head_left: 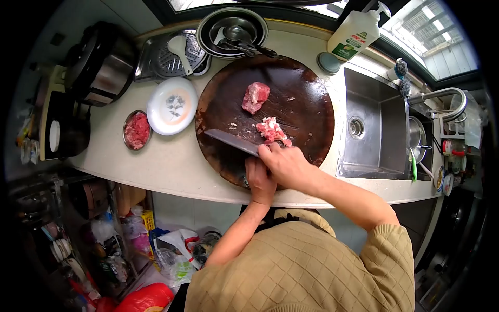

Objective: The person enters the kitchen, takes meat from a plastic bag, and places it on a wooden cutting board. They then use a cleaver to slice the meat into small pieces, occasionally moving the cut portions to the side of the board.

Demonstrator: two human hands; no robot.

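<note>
My right hand (287, 165) is closed around the handle end of a cleaver (228, 140), whose dark blade points left over the round wooden chopping board (218, 109). Just below the blade is my left hand (259, 180), fingers bent and pressed together close to the cleaver; I cannot tell what is in them. A small heap of chopped raw meat (271, 130) lies on the board beyond my right hand. Farther back on it sits a larger chunk of raw meat (255, 98). Small scraps are scattered over the dark, wet wood.
To the left stand a small metal bowl of minced meat (137, 131) and a white plate (173, 106). Behind are nested bowls with utensils (232, 32) and a grater tray with a white spoon (179, 49). A sink (374, 125) and pump bottle (356, 36) are right.
</note>
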